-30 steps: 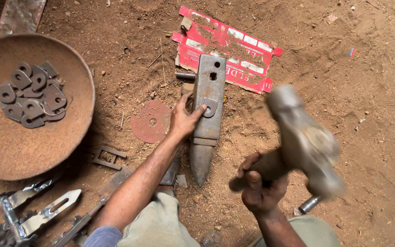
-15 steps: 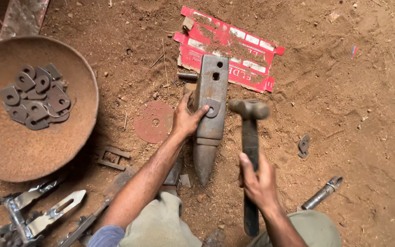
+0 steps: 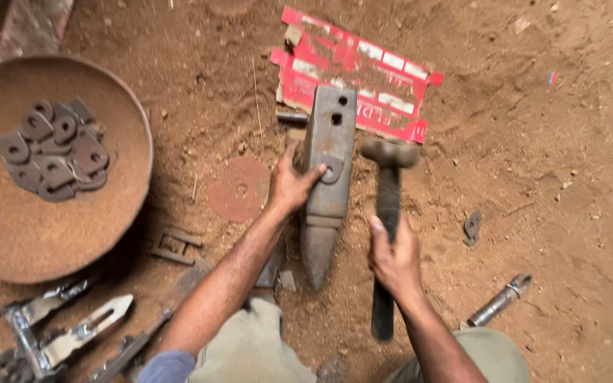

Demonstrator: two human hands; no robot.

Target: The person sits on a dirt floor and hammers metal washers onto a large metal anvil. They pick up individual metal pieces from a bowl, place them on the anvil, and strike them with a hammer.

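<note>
Here, your left hand (image 3: pixel 291 186) rests against the side of the small iron anvil (image 3: pixel 328 177) that stands in the dirt floor (image 3: pixel 533 142), its fingers (image 3: pixel 313 172) reaching onto the top face to pin a small flat metal piece with a hole (image 3: pixel 333 170). That piece looks thin, stiff and light, so it will likely jump or skate on the smooth anvil face unless you hold it firmly at its edge, well clear of the spot under the hammer. Your left grip is loosely curled, pressing rather than wrapping. Your right hand (image 3: pixel 394 257) is closed tight round the dark handle of the hammer (image 3: pixel 387 234), about midway along it; the head sits low, just beside the right edge of the anvil. The hammer looks heavy at the head, so a firm wrap is right. A rusty bowl (image 3: pixel 118 213) of similar pieces (image 3: pixel 54 150) lies to your left, flattened red cardboard (image 3: pixel 356 71) beyond the anvil.
</note>
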